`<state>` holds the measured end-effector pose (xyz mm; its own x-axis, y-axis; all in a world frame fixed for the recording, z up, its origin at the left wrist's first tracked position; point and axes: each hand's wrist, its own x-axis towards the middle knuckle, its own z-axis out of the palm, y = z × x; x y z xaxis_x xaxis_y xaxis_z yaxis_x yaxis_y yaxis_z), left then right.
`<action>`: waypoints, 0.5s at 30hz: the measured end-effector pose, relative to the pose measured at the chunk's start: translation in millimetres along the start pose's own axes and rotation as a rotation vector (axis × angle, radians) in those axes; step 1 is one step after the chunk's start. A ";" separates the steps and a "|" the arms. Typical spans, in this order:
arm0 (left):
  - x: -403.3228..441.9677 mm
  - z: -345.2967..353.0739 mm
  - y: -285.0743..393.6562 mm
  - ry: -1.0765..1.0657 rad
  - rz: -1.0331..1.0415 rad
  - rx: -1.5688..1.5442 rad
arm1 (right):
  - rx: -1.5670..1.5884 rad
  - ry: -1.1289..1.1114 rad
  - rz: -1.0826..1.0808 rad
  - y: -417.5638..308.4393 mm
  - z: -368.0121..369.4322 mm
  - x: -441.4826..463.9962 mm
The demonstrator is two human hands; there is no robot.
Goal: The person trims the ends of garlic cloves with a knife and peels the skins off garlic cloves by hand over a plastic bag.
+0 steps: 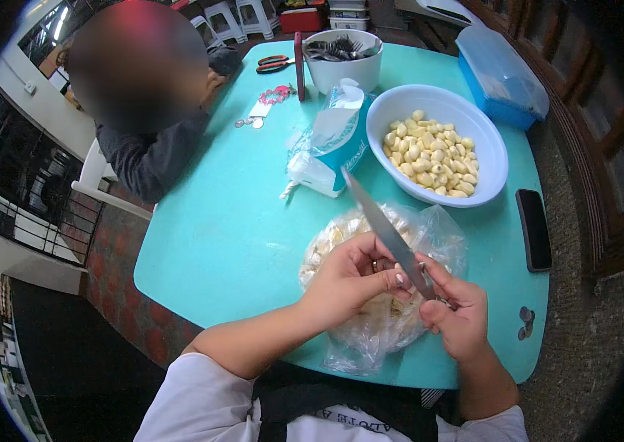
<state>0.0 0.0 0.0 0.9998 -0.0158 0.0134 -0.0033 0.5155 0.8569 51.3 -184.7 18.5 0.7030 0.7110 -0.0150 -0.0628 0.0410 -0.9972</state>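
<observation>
My right hand [459,300] is closed round the handle end of a knife [387,230], whose blade slants up and to the left. Beside it, my left hand [362,280] is closed in a pinch. A small pale garlic clove shows only in part at its fingertips, mostly hidden by fingers and blade. Both hands are over a clear plastic bag [371,340] holding pale, papery-skinned garlic [324,247]. Beyond the hands, a light-blue bowl [494,171] contains many peeled garlic cloves [430,156].
An opened teal-and-white packet [352,140] stands left of the bowl. Behind are a white tub of cutlery [345,74], a red phone [299,66] and scissors [275,66]. A black phone [534,230] and coins [525,323] lie rightward. Another person [157,158] sits at the far left.
</observation>
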 end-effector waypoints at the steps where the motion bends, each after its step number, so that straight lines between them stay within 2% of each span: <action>1: 1.0 0.3 0.8 -0.010 -0.042 -0.009 | 0.075 0.004 0.035 0.4 -1.3 -1.3; 8: 3.5 -3.7 3.2 -0.070 -0.077 -0.158 | 0.332 -0.117 0.140 0.8 -12.3 -1.2; 15: 2.4 -6.7 9.9 -0.220 -0.101 -0.244 | 0.619 -0.249 0.198 4.3 -16.8 -2.6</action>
<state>2.5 10.8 5.0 0.9665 -0.2474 0.0684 0.1265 0.6911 0.7116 61.0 -198.2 13.0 0.4579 0.8832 -0.1010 -0.6176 0.2344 -0.7508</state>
